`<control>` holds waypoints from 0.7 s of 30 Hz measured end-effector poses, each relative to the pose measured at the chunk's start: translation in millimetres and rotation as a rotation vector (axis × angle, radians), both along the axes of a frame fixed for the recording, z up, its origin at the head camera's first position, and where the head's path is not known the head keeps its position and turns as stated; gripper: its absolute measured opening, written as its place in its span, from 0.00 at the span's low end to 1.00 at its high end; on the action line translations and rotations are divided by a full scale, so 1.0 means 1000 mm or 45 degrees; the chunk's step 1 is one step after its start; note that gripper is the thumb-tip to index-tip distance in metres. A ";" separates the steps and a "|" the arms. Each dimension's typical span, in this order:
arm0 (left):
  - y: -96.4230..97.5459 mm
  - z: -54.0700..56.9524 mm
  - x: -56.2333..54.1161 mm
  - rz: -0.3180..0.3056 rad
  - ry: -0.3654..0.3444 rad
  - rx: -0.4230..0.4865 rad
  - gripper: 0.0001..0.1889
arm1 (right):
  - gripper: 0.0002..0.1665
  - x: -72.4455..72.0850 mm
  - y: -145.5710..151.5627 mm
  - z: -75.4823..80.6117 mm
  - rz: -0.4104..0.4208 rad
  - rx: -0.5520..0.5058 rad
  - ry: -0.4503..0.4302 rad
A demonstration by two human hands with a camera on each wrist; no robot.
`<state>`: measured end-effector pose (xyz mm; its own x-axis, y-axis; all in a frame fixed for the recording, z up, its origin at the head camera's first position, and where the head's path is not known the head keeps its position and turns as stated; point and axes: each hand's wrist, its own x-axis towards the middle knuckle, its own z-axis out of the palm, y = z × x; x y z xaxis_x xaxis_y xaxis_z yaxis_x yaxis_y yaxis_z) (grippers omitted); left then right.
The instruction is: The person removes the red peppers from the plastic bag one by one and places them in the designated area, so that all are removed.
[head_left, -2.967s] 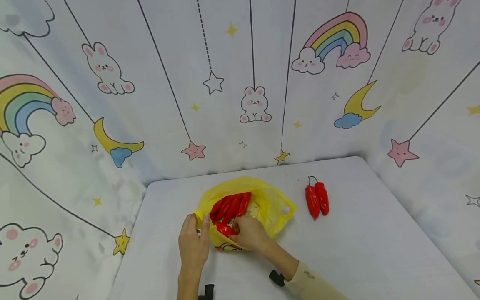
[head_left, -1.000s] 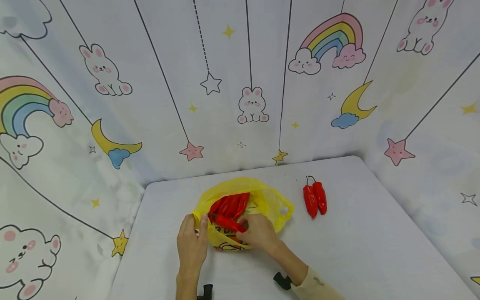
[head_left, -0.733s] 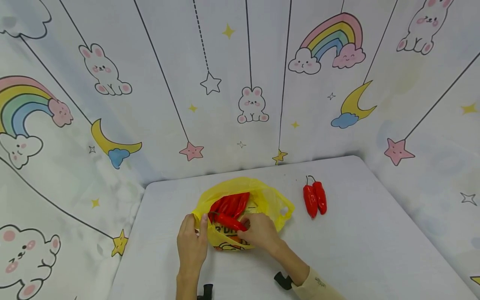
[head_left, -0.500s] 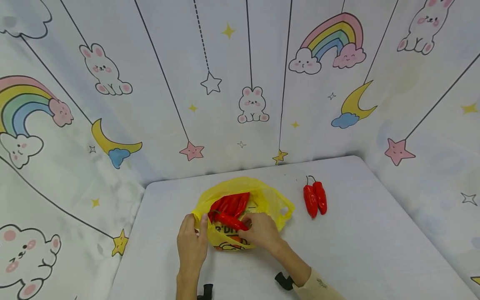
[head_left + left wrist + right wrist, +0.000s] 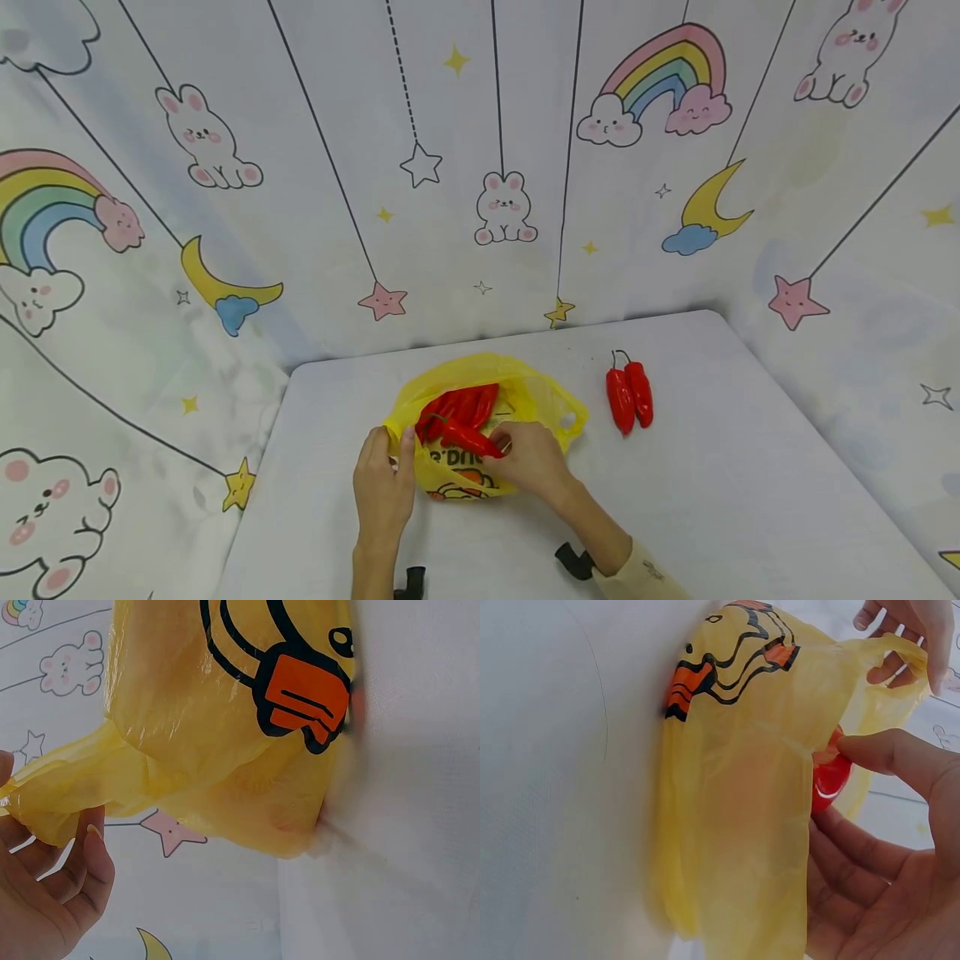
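Observation:
A yellow plastic bag point(image 5: 551, 392) with a printed cartoon figure lies on the white table, its mouth spread wide. My left hand point(image 5: 384, 483) grips the bag's left handle, fingers curled round the plastic point(image 5: 64, 791) in the left wrist view. At the bag's mouth my right hand point(image 5: 534, 460) pinches one end of a red chili pepper point(image 5: 467, 436) between thumb and fingers; the right wrist view shows only part of this pepper point(image 5: 829, 780), as the bag's near side covers the rest. Several more red peppers point(image 5: 468, 404) sit inside, partly covered by the held one.
Two red peppers point(image 5: 630, 398) with thin dark stems lie side by side on the table point(image 5: 720, 467), right of the bag. A cloth point(image 5: 450, 275) printed with rabbits, stars and rainbows hangs behind and beside the table.
My right hand has raised the pepper from low in the bag and shifted it a little to the right, uncovering more of the print. My left hand has stayed at the handle.

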<state>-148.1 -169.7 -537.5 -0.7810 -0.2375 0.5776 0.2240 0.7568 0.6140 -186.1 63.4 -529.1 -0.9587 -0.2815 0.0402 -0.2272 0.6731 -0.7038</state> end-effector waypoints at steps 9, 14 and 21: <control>0.001 0.001 0.000 0.009 -0.024 0.007 0.14 | 0.15 0.004 0.007 0.008 -0.051 -0.001 -0.026; 0.001 0.001 0.000 0.009 -0.020 0.009 0.14 | 0.14 0.006 0.011 0.014 -0.045 0.020 0.020; 0.002 0.001 0.000 0.005 -0.033 0.010 0.15 | 0.16 0.011 0.014 0.021 -0.043 0.036 0.012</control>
